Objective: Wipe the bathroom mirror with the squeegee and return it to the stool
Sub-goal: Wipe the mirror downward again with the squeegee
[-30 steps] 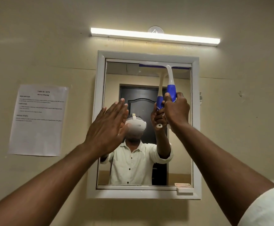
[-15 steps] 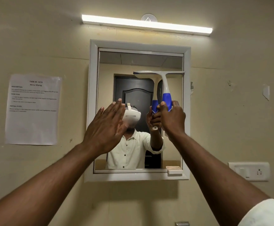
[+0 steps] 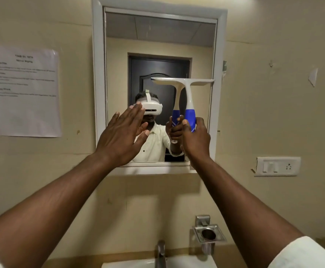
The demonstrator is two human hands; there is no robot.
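Note:
A white-framed mirror hangs on the beige wall. My right hand grips the blue lower handle of a white squeegee. Its blade lies flat against the glass about halfway down the right half of the mirror. My left hand is raised flat with fingers straight in front of the mirror's lower left part; whether the palm touches the glass cannot be told. The stool is out of view.
A printed paper sheet is taped left of the mirror. A switch and socket plate sits on the wall at right. Below are a metal cup holder, a tap and a white basin rim.
The squeegee has been drawn down the glass from the mirror's top edge to about mid-height. My view has tilted downward, bringing the tap and holder in. My left hand stays raised.

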